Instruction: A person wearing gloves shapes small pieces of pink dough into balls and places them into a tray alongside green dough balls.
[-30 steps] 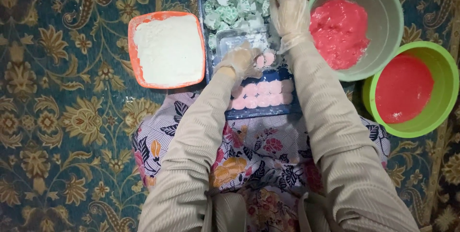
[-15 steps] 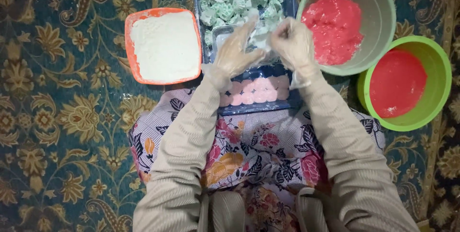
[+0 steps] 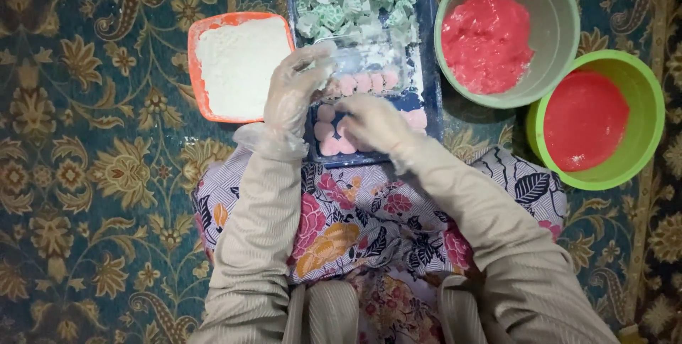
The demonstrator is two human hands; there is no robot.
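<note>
— Hands first: where do yours sit against the blue tray (image 3: 429, 45) now?

— Both are over it. Half a second ago they met at its middle; now your right hand (image 3: 373, 122) has dropped to the near end, among the loose pink dough balls (image 3: 325, 131). Your left hand (image 3: 297, 88) stays at the tray's left edge, on the clear plastic box (image 3: 369, 67).

— And a second ago?

— Your right hand was up at the far end, by the green-wrapped pieces (image 3: 355, 3). So it has travelled the whole length of the tray towards you.

— What do the fingers hold?

— The left fingers (image 3: 312, 60) are spread wide and rest on the clear box's corner, steadying it. A row of pink balls already lies inside it. The right fingers are curled down over the pink balls at the near end; whether they have closed on one, I cannot tell, since the back of your hand hides them.

— What does that shift mean for the work?

— I judge you have gone back for another ball to add to the row in the box.

— And around the tray?

— Left of it sits the orange dish of white flour (image 3: 238, 67). Right of it stand two green bowls: one with lumpy pink dough (image 3: 486, 42), one with smooth red mix (image 3: 586, 120). All of it rests on the patterned carpet (image 3: 92, 173).
</note>
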